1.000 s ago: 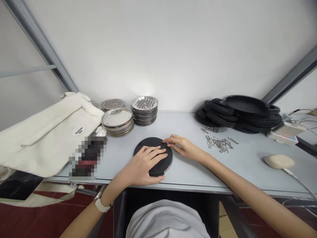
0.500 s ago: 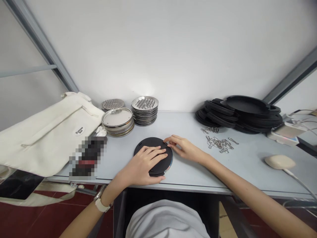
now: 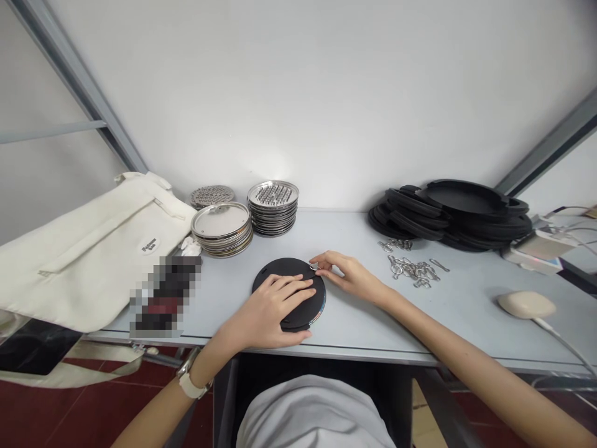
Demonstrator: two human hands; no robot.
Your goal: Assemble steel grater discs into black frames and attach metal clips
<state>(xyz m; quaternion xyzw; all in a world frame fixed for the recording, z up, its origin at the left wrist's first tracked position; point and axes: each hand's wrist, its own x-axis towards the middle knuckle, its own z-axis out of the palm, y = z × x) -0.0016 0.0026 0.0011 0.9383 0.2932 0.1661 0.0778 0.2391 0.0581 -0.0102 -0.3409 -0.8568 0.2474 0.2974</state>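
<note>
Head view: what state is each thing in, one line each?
Left hand, palm down on the black disc
Right hand, fingertips pinching a small metal piece
Black disc, lying flat, partly covered
Metal clips, loose, bunched together
Grater discs, stacked
Black trays, piled unevenly
Metal-rimmed discs, stacked
Watch, strapped on

We see plain black on the round disc [image 3: 305, 308], with a glossy, bluish sliver along its lower right edge, and silver on the small clip [image 3: 314, 267]. Our desk [image 3: 340, 233] is pale blue-grey. The ridged metal plates [image 3: 273, 195] are silver, patterned with rows of dark marks. We have black trays [image 3: 461, 198], a cream bag [image 3: 97, 255], a dark red floor [image 3: 60, 410] and a pale grey shirt [image 3: 314, 410].
</note>
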